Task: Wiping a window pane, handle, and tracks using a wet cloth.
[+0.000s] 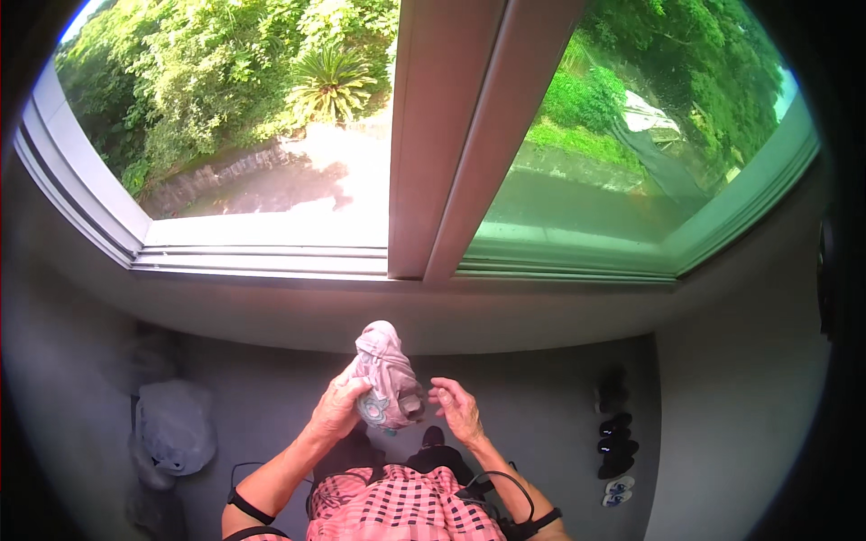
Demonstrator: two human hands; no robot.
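A bunched pinkish-grey cloth (386, 361) with a teal print near its lower end is held up in front of my body, below the window sill. My left hand (337, 408) grips it from the left side, fingers wrapped into the folds. Just to the right of the cloth is my right hand (458, 411), its fingers loosely bent and apart, with a small gap to the fabric. Nothing shows in that hand. Whether the cloth is a garment or a rag cannot be made out.
Ahead is a window sill (271, 261) with an open left side and a green-tinted pane (577, 207) at right, split by a thick frame post (446, 135). A pale plastic bag (176, 428) lies at left. Several shoes (616, 446) line the right wall.
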